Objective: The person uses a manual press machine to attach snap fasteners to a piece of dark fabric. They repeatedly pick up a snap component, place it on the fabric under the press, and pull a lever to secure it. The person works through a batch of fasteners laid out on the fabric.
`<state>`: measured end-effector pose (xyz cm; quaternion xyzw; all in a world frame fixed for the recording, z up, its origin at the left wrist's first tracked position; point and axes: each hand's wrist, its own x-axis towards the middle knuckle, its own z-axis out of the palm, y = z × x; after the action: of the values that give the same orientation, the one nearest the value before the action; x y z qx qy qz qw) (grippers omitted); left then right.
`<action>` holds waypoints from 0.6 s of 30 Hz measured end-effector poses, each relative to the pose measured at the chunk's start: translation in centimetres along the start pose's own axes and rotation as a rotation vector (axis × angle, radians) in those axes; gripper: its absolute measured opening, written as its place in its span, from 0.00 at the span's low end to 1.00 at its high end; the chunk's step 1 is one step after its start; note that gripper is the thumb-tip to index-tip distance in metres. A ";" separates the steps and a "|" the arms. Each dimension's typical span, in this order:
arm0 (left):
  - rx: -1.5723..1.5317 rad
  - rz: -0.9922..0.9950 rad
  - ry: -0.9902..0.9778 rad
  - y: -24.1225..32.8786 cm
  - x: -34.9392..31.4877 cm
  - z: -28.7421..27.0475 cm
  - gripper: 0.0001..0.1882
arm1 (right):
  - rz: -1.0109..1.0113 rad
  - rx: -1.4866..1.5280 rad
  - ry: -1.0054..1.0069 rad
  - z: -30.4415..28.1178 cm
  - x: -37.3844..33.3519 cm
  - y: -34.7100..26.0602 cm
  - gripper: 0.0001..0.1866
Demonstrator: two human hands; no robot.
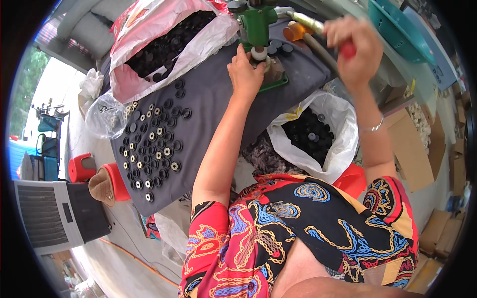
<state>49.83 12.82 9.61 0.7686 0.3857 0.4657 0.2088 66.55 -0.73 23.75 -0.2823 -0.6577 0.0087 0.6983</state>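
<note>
Black rings (152,148) near the desk's (203,89) left edge, white sack (346,144) of black caps (305,131) beside near edge, left hand (247,72) at green press (256,29) by far edge, its grip's opening and hold I cannot tell, right hand (361,55) with grip closed around red knob (348,49)

Left grip (247,73): fingers reaching forward, thumb apart
Left forearm (222,144): bare, slanting back from its grip
Right grip (358,52): blurred, fingers curled, right of left grip
Right forearm (371,111): bare, below its grip
</note>
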 end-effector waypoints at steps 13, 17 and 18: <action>0.434 0.054 0.168 -0.8 -13.9 -17.2 0.16 | 0.024 -0.120 -0.010 -0.9 -0.3 0.2 0.11; 0.715 -0.056 0.203 -1.6 -18.6 -22.3 0.15 | 0.166 -0.003 0.016 -1.5 5.1 0.9 0.09; 0.756 -0.083 0.198 -1.9 -19.4 -23.0 0.14 | 0.309 0.198 0.049 -1.8 6.0 1.2 0.08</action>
<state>23.68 -2.21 8.56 0.7265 0.5791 0.3536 -0.1084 69.46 1.90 28.78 -0.3101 -0.5851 0.1737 0.7289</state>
